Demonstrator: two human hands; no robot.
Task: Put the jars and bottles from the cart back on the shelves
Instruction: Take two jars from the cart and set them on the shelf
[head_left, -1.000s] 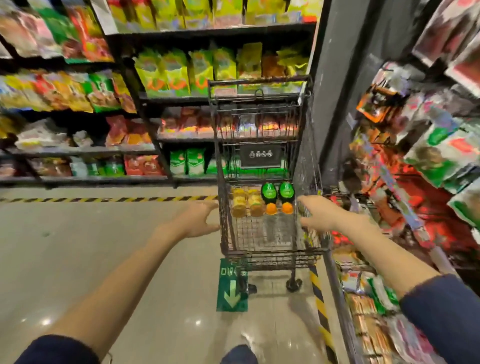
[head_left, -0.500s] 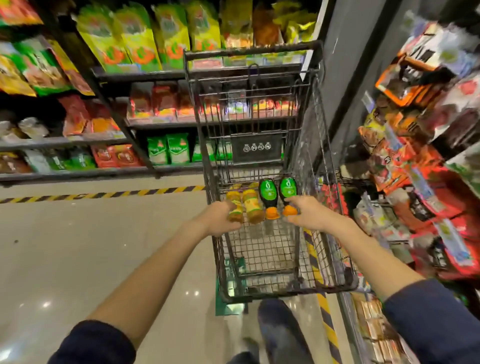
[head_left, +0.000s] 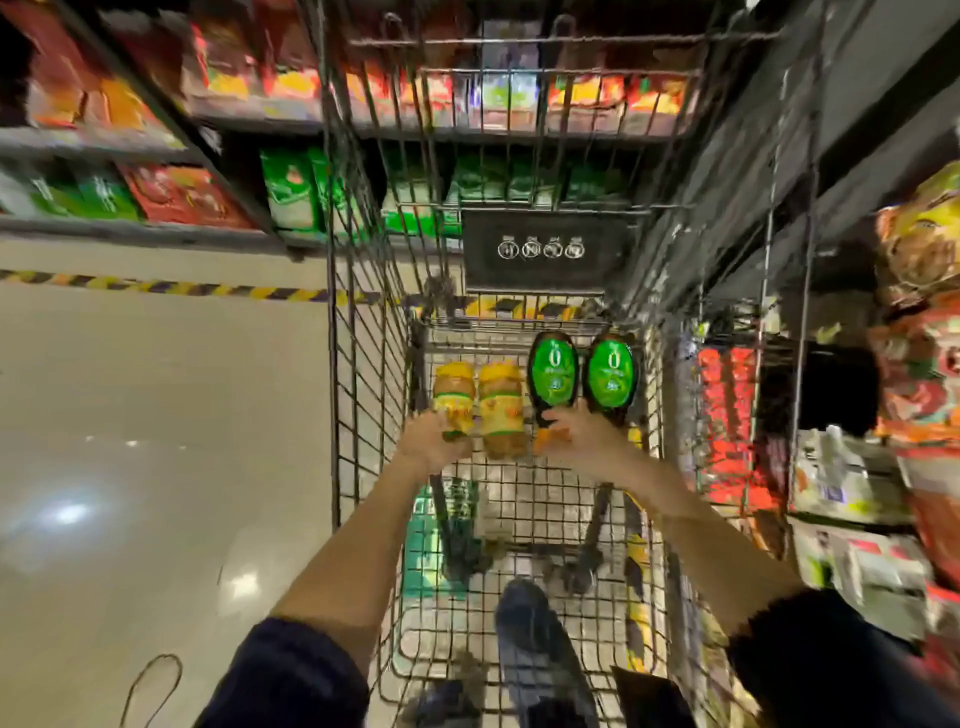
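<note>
Both hands down in the wire cart (head_left: 363, 374), left hand (head_left: 428, 449) with fingers curled round a yellow jar (head_left: 453, 387), second jar (head_left: 501, 400) touching at its three o'clock, right hand (head_left: 579, 439) with fingers wrapped on the neck of a green-labelled bottle (head_left: 553, 369), second bottle (head_left: 611, 376) just beside at three o'clock, stocked shelves (head_left: 156, 228) at twelve o'clock

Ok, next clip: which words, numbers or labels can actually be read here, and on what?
"0": large numeral on the green labels of the left bottle and right bottle; smaller print blurred.
The black placard on the cart: four round symbols, unreadable.
Labels on the jars, shelf packets, green floor sticker: too blurred to read.
</note>
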